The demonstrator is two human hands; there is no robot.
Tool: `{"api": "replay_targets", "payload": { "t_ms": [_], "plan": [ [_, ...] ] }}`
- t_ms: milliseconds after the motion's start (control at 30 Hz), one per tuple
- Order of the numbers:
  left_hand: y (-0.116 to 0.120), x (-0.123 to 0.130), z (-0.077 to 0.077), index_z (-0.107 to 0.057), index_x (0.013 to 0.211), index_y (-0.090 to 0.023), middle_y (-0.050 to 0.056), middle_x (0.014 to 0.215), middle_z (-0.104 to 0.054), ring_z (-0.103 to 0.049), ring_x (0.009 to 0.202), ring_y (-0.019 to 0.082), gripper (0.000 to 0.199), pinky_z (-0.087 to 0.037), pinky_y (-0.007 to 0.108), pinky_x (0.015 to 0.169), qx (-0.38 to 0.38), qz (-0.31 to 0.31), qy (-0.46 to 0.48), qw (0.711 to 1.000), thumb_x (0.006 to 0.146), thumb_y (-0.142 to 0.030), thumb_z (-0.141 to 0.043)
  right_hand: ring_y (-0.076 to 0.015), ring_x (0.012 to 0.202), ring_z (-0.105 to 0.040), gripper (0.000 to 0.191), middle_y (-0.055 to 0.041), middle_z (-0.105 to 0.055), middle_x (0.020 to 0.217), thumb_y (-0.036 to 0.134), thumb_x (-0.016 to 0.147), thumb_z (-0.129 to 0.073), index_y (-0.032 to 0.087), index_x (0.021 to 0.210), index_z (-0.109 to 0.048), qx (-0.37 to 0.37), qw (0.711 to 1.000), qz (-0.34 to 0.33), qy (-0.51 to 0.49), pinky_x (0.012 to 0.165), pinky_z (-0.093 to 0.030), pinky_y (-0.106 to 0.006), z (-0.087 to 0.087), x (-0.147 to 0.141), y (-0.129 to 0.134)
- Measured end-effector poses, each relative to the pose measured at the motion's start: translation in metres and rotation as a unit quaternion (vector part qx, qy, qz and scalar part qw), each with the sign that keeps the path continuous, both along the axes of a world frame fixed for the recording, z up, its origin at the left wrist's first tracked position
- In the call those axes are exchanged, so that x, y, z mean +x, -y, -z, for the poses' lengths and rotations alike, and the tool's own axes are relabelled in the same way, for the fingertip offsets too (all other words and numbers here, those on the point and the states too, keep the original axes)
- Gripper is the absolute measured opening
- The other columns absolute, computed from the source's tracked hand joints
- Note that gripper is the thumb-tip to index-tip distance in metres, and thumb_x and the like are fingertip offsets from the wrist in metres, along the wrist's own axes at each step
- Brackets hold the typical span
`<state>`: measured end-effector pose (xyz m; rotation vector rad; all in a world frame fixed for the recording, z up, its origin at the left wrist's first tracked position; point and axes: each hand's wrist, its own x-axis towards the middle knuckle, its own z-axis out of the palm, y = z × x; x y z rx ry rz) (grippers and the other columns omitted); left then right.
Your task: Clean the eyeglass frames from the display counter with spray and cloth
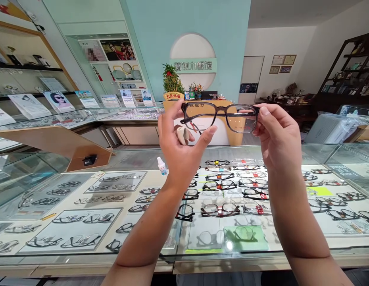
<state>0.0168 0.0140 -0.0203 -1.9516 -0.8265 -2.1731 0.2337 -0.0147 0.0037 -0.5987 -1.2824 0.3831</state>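
A pair of dark-rimmed eyeglasses (221, 111) is held up in front of me, above the glass counter, its temples folded behind the lenses. My left hand (181, 159) grips the left end of the frame, index finger at the upper corner and thumb by the lower rim of the left lens. Tucked in the curled fingers of that hand is a small crumpled pale cloth-like piece (182, 136). At the opposite end, my right hand (279, 139) pinches the frame near the hinge between thumb and fingers. Lettering shows on the right lens.
Below my arms, the glass display counter (202, 257) shows many eyeglasses in rows. A small white spray bottle (162, 166) stands left of my left forearm. A tilted wooden panel (53, 139) rises at left. Beyond are a reception desk (236, 131) and a plastic-wrapped case (329, 126).
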Motion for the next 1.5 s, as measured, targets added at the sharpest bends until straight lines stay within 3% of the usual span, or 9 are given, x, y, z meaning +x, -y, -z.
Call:
{"api": "replay_targets", "payload": {
  "t_ms": [333, 500, 733, 1067, 1267, 1500],
  "plan": [
    [-0.018, -0.001, 0.001, -0.051, 0.155, -0.042, 0.011, 0.141, -0.066, -0.073, 0.089, 0.019, 0.077, -0.064, 0.033, 0.073, -0.09, 0.095, -0.011, 0.991, 0.089, -0.075, -0.072, -0.0146, 0.074, -0.066, 0.015, -0.0001, -0.071, 0.086, 0.043, 0.094, -0.08, 0.028, 0.096, -0.078, 0.072, 0.996, 0.038, -0.034, 0.061, -0.053, -0.029, -0.005, -0.016, 0.017],
    [-0.022, -0.002, 0.001, -0.046, 0.158, -0.045, 0.009, 0.136, -0.07, -0.074, 0.084, 0.019, 0.078, -0.063, 0.033, 0.069, -0.111, 0.121, -0.03, 0.986, 0.091, -0.076, -0.069, -0.0203, 0.086, -0.074, 0.021, -0.0019, -0.072, 0.091, 0.051, 0.099, -0.074, 0.031, 0.101, -0.076, 0.078, 0.993, 0.089, 0.001, 0.064, -0.06, -0.033, -0.002, -0.018, 0.022],
    [-0.015, 0.003, 0.0, -0.047, 0.157, -0.042, 0.011, 0.149, -0.058, -0.072, 0.115, 0.028, 0.09, -0.065, 0.043, 0.09, 0.006, 0.069, 0.02, 0.997, 0.08, -0.076, -0.081, -0.0172, 0.087, -0.073, 0.018, -0.0024, -0.077, 0.103, 0.045, 0.102, -0.071, 0.029, 0.107, -0.078, 0.063, 0.996, 0.062, 0.018, 0.077, -0.062, -0.033, -0.001, -0.011, 0.011],
    [-0.008, 0.009, 0.0, -0.055, 0.15, -0.039, 0.011, 0.154, -0.053, -0.071, 0.106, 0.024, 0.087, -0.059, 0.032, 0.07, 0.033, 0.054, 0.066, 0.996, 0.075, -0.063, -0.094, -0.0185, 0.094, -0.074, 0.016, -0.0026, -0.078, 0.109, 0.043, 0.103, -0.071, 0.032, 0.11, -0.081, 0.058, 0.997, 0.035, 0.024, 0.088, -0.064, -0.037, 0.003, -0.004, 0.001],
    [-0.001, 0.01, -0.004, -0.059, 0.141, -0.035, 0.009, 0.142, -0.058, -0.066, 0.081, 0.013, 0.083, -0.053, 0.027, 0.062, 0.009, 0.098, 0.091, 0.991, 0.071, -0.056, -0.099, -0.0202, 0.102, -0.076, 0.017, -0.0031, -0.079, 0.113, 0.043, 0.104, -0.069, 0.032, 0.112, -0.08, 0.062, 0.997, 0.046, 0.03, 0.093, -0.064, -0.038, 0.002, -0.002, 0.002],
    [0.005, 0.01, -0.009, -0.055, 0.131, -0.033, 0.009, 0.134, -0.063, -0.072, 0.093, 0.018, 0.091, -0.059, 0.029, 0.066, -0.051, 0.195, 0.119, 0.972, 0.059, -0.055, -0.105, -0.02, 0.105, -0.075, 0.017, -0.0023, -0.078, 0.112, 0.043, 0.104, -0.069, 0.033, 0.112, -0.08, 0.068, 0.996, 0.045, 0.046, 0.096, -0.062, -0.038, 0.004, 0.0, -0.002]
  ]
}}
